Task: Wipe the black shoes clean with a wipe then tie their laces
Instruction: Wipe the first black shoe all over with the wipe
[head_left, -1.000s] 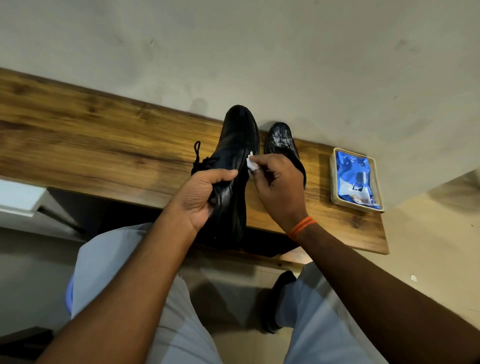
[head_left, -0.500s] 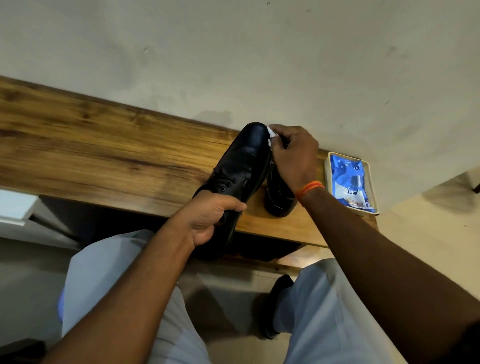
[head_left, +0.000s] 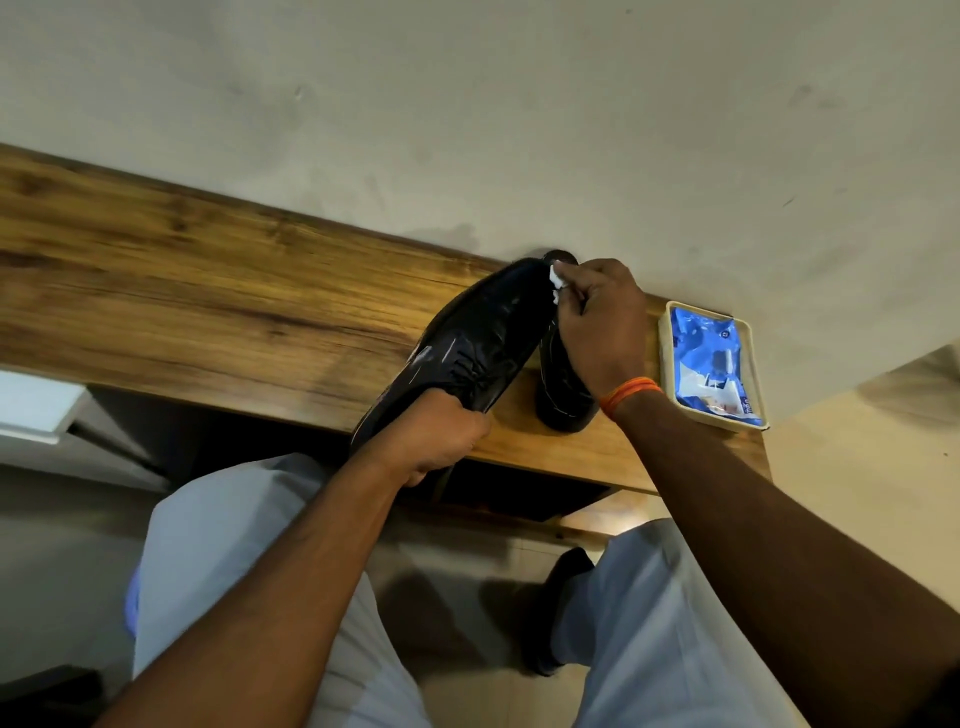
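Note:
My left hand (head_left: 434, 436) grips the heel end of a shiny black lace-up shoe (head_left: 478, 332), holding it tilted with the toe pointing up toward the wall. My right hand (head_left: 600, 325) pinches a small white wipe (head_left: 714, 278) against the toe's right side. The second black shoe (head_left: 563, 395) stands on the wooden shelf (head_left: 234, 312) just behind my right hand, which hides most of it.
A cream tray (head_left: 667, 364) holding a blue wipes packet (head_left: 711, 364) sits at the shelf's right end. A plain wall rises right behind the shelf. My knees in light trousers are below, and a white ledge (head_left: 36, 405) juts out at left.
Over the last second my right hand with the wipe slid from the shoe's middle up to its toe. My left hand turned the shoe so its laced top faces up.

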